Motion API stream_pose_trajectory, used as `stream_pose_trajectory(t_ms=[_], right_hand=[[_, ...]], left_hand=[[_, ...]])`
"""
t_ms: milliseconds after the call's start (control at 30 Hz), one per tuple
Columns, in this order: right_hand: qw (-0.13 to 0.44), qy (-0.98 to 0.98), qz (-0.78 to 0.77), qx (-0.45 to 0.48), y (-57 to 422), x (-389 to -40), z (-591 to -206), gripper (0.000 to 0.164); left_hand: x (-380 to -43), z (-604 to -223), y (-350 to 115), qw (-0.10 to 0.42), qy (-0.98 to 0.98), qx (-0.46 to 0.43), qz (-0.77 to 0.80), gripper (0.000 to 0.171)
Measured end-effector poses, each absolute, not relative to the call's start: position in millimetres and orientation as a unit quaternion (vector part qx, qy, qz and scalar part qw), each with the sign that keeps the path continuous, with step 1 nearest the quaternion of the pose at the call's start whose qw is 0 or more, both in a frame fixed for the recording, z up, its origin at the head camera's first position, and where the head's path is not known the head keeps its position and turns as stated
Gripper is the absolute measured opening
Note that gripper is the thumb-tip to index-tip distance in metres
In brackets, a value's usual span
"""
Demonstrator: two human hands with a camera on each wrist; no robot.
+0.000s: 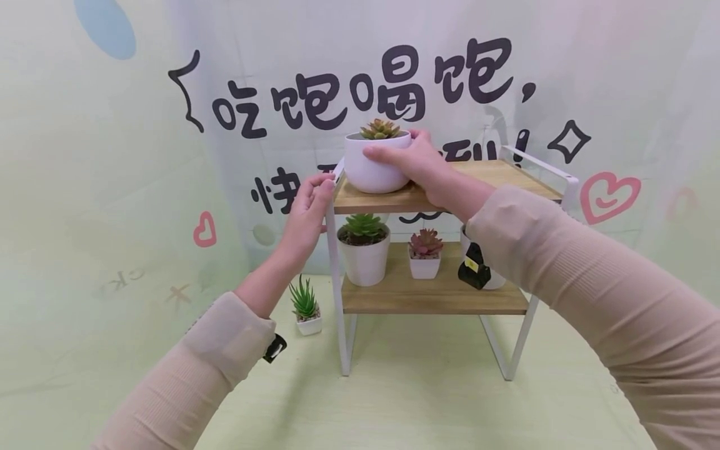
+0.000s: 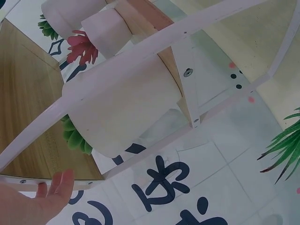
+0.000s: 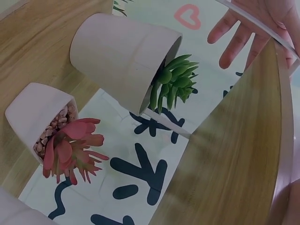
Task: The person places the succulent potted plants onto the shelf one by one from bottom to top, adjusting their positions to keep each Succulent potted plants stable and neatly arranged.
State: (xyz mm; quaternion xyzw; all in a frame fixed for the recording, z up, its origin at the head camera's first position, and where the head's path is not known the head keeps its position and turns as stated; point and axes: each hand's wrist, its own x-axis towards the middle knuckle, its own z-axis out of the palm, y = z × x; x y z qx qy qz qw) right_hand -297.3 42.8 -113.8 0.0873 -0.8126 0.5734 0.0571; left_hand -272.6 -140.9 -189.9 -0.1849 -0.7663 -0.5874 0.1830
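Note:
My right hand [image 1: 427, 165] holds a round white pot with a small succulent [image 1: 374, 162], thumb across its front and fingers round its far side. The pot is at the left end of the top board [image 1: 467, 181] of a two-tier wooden shelf with a white metal frame. At the frame's upper left corner is my left hand [image 1: 304, 219]. Its fingers look straight and spread beside the white rail in the right wrist view, and close to the board's edge in the left wrist view; whether they touch cannot be told.
On the lower board [image 1: 433, 300] stand a green succulent in a white pot [image 1: 364, 259], a red succulent in a square pot [image 1: 424, 262] and another white pot, partly hidden by my right wrist camera [image 1: 474, 267]. A spiky potted plant [image 1: 306, 306] stands left of the shelf.

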Motion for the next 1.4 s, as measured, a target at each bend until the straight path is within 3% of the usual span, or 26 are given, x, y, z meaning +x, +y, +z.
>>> stream_pose_trajectory(t_ms=[333, 633, 867, 1133, 1300, 1400], right_hand=[[0.059, -0.806, 0.581, 0.095, 79.3, -291.6, -99.4, 0.099], [0.052, -0.858, 0.503, 0.095, 159.8, -291.2, -83.7, 0.101], [0.092, -0.902, 0.410, 0.101, 219.4, -295.0, -97.8, 0.074], [0.042, -0.913, 0.396, 0.091, 254.9, -299.9, -124.7, 0.066], [0.030, -0.875, 0.470, 0.114, 266.1, -294.0, -141.5, 0.022], [0.010, -0.850, 0.511, 0.122, 266.8, -287.7, -149.1, 0.020]], left_hand=[[-273.1, -191.3, -141.1, 0.181, -0.768, -0.181, -0.586, 0.044], [-273.3, -191.4, -140.4, 0.181, -0.769, -0.183, -0.584, 0.044], [-275.1, -192.3, -142.2, 0.191, -0.765, -0.188, -0.586, 0.044], [-275.6, -192.6, -141.7, 0.186, -0.761, -0.189, -0.592, 0.044], [-276.2, -192.5, -140.5, 0.186, -0.759, -0.191, -0.593, 0.044], [-275.8, -192.0, -140.3, 0.190, -0.759, -0.191, -0.593, 0.044]])
